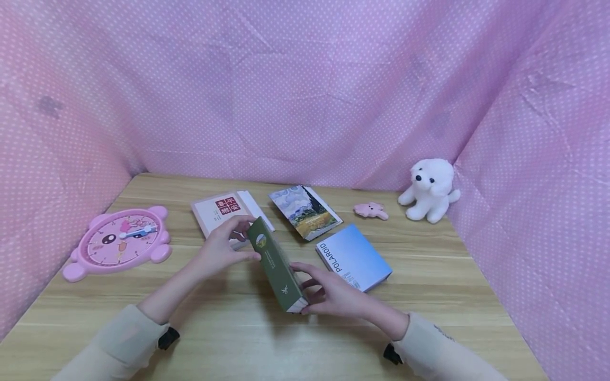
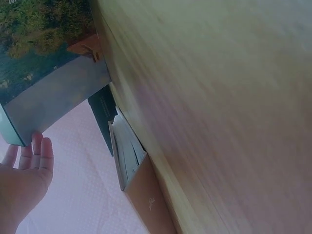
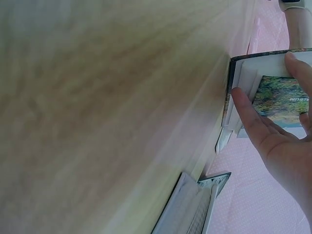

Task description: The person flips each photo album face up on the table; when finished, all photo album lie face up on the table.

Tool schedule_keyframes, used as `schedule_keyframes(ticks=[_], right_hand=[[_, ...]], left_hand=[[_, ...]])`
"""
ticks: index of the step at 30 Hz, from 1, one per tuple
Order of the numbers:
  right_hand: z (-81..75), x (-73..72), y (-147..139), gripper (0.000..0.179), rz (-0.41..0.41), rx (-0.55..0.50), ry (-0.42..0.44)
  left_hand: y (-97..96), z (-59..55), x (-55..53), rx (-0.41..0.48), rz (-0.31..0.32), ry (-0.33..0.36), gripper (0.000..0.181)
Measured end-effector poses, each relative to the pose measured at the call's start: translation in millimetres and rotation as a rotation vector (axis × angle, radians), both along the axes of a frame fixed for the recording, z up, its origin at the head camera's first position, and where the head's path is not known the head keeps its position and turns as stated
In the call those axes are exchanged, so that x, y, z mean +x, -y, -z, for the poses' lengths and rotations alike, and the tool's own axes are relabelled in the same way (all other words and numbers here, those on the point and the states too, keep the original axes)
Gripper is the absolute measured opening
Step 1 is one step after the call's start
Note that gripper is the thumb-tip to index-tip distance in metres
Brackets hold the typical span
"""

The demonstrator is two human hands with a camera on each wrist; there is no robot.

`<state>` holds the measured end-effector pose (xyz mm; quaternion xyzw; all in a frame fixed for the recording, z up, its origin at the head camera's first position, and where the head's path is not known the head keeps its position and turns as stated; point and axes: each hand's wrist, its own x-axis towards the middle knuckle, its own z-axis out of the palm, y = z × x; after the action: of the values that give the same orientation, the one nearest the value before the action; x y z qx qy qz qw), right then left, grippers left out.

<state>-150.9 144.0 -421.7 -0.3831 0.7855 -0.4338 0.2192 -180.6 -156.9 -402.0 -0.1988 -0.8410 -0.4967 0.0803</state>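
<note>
A thick photo album (image 1: 274, 264) with a dark green spine stands tilted on edge over the middle of the table, between both hands. My left hand (image 1: 224, 242) grips its far left end, thumb on the spine side. In the left wrist view its painted cover (image 2: 44, 73) shows, with my left fingertips at a corner. My right hand (image 1: 333, 290) holds the near right end by the page side, fingers spread along the edge. The right wrist view shows white pages and a picture marked ALBUM (image 3: 282, 100) beside my right hand (image 3: 285, 141).
Behind lie a pale album (image 1: 209, 211) with a red square print and a landscape-painting album (image 1: 307, 211). A blue POLAROID album (image 1: 357, 256) lies right of my right hand. A pink toy clock (image 1: 119, 241) is left; a small pink toy (image 1: 370, 210) and white plush dog (image 1: 429, 190) are back right.
</note>
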Motion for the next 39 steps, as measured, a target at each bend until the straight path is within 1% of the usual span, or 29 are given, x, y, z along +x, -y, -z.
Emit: schedule_keyframes(ticks=[4,10,13,19,21,24,27,33,39], right_hand=[[-0.8,-0.9,-3,0.088,0.010,0.024,-0.015],[-2.8,-2.5,-5,0.086,0.007,0.043,-0.016],[-3.1,-3.5,-6,0.084,-0.008,0.041,-0.026],[-2.3,-6.1,-8,0.082,-0.034,0.040,-0.053],[-2.2,-6.6,-9,0.081,-0.039,0.053,-0.093],[-2.5,-7.0,-9,0.078,-0.038,0.094,-0.187],[-2.8,-7.4,-10,0.076,-0.033,0.139,-0.275],[-2.6,-8.3,-10,0.074,-0.039,0.179,-0.347],[-2.5,-10.3,-11,0.072,-0.045,0.231,-0.419]], left_hand=[[0.1,0.0,0.2,0.007,0.016,0.030,0.076],[1.1,2.9,0.6,0.022,0.025,0.113,0.074],[2.3,4.4,1.1,0.014,0.022,0.124,0.069],[4.4,2.2,3.5,-0.014,0.005,0.134,0.055],[5.1,2.2,3.5,-0.025,0.001,0.138,0.051],[5.9,3.2,3.4,-0.065,-0.002,0.139,0.050],[6.4,4.7,3.3,-0.110,0.010,0.136,0.049],[8.1,8.7,2.9,-0.137,0.038,0.124,0.047],[12.0,11.1,3.0,-0.160,0.076,0.133,0.047]])
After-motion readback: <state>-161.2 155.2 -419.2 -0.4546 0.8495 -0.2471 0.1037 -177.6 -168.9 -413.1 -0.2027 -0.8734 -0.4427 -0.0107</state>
